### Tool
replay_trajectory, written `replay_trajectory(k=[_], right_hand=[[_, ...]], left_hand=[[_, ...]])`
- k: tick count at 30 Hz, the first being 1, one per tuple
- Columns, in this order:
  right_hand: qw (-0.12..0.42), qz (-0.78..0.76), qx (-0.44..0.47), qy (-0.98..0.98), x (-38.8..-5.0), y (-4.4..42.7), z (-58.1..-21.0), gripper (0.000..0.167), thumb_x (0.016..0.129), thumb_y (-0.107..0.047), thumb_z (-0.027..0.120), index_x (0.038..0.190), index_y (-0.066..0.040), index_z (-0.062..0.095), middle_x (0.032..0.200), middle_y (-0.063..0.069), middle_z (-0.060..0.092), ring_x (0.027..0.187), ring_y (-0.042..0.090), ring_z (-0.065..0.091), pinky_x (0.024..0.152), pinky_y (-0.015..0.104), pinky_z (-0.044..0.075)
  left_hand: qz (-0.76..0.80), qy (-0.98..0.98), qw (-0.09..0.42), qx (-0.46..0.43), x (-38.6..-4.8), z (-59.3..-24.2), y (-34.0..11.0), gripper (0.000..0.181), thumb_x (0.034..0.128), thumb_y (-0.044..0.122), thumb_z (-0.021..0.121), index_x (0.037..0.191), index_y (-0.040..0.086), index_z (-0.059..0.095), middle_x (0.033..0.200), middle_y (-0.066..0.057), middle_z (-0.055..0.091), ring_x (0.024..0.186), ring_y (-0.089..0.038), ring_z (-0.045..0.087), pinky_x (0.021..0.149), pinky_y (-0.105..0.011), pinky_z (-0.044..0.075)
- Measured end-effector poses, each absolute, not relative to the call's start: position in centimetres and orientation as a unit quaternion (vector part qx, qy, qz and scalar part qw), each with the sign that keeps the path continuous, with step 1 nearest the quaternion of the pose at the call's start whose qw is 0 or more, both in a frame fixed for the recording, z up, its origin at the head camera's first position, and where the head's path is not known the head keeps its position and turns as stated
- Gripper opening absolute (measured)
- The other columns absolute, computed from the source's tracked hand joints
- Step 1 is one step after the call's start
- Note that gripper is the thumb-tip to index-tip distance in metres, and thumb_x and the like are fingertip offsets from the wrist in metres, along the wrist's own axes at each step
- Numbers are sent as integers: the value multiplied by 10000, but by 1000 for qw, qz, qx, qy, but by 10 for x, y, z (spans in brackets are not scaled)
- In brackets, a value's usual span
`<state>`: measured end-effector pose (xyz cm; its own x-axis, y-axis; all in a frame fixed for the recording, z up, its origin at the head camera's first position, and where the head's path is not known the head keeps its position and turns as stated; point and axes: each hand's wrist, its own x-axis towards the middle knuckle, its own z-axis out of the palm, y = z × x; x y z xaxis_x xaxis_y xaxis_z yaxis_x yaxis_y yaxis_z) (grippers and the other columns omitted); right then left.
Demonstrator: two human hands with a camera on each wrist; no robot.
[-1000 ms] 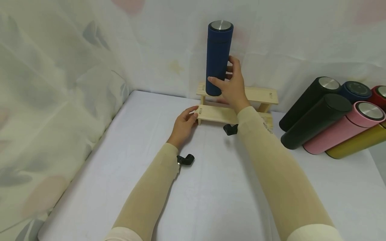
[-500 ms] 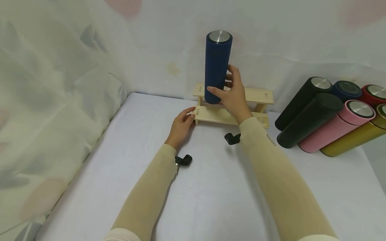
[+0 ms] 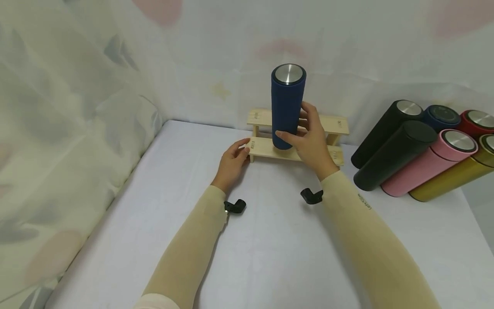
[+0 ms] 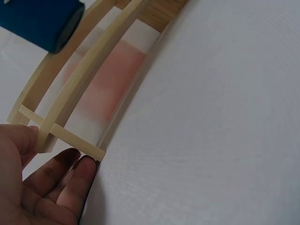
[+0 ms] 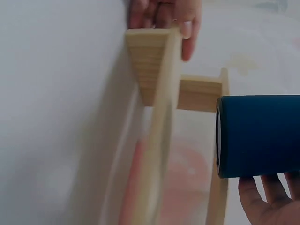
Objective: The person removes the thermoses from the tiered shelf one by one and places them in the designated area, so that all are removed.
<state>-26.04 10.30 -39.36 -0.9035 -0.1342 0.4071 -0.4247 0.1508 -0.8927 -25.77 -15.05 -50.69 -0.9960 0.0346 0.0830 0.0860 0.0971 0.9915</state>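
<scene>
A blue thermos (image 3: 287, 107) with a steel-topped lid stands nearly upright in the grip of my right hand (image 3: 312, 141), thumb in front and fingers on its right side. Its base hangs over a two-step wooden stand (image 3: 266, 147); a gap shows under the base (image 5: 219, 138) in the right wrist view. At the stand's left end, my left hand (image 3: 231, 165) holds the lower step, thumb by the board end and fingertips against the leg (image 4: 91, 152). The right hand's fingers (image 5: 276, 192) show partly beneath the thermos in the right wrist view.
To the right several other thermoses stand close together: two black ones (image 3: 386, 133) (image 3: 395, 156), a blue one (image 3: 441, 116), a red one (image 3: 476, 120), a pink one (image 3: 430, 171) and a gold one (image 3: 451, 180). A patterned cloth (image 3: 216, 64) hangs behind the white table (image 3: 266, 240).
My right hand has lowered the blue thermos toward the stand, lately also shifting it slightly right and nearer to me. The left hand keeps its place at the stand's left end.
</scene>
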Motion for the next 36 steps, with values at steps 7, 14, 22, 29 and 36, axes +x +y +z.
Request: replay_trajectory(k=[7, 14, 22, 29, 36], right_hand=[[122, 610, 177, -763, -245, 116, -411, 886, 886, -67, 933, 1619, -229, 464, 1430, 114, 567, 1261, 301, 603, 1088, 517, 523], [120, 608, 165, -767, -230, 126, -426, 894, 885, -45, 924, 1620, -213, 446, 1462, 100, 563, 1292, 304, 577, 1093, 555, 511], [123, 603, 169, -770, -212, 142, -430, 913, 895, -1, 906, 1637, -233, 427, 1504, 55, 548, 1342, 299, 575, 1125, 561, 507], [125, 616, 162, -761, -198, 157, -430, 906, 905, 27, 884, 1636, -251, 427, 1523, 47, 498, 1341, 307, 561, 1124, 475, 527], [148, 622, 153, -753, -186, 172, -429, 918, 887, 85, 870, 1625, -254, 444, 1520, 36, 522, 1319, 297, 586, 1085, 389, 551]], left_hand=[[-671, -740, 23, -37, -259, -507, -150, 379, 1152, 247, 617, 1529, 226, 644, 1449, -143, 653, 1234, -235, 686, 1015, -357, 597], [-675, -736, 21, -41, -258, -507, -149, 380, 1152, 240, 615, 1531, 218, 640, 1471, -162, 632, 1256, -247, 675, 1028, -349, 589], [-672, -739, 24, -37, -257, -506, -149, 387, 1151, 228, 616, 1538, 222, 637, 1435, -154, 659, 1215, -240, 696, 1003, -345, 601], [-673, -738, 26, -36, -257, -507, -150, 387, 1152, 218, 612, 1539, 211, 637, 1448, -162, 651, 1226, -245, 690, 1004, -343, 601], [-666, -745, 29, -37, -257, -507, -148, 390, 1159, 222, 596, 1547, 207, 627, 1476, -166, 631, 1269, -230, 668, 1019, -320, 589]])
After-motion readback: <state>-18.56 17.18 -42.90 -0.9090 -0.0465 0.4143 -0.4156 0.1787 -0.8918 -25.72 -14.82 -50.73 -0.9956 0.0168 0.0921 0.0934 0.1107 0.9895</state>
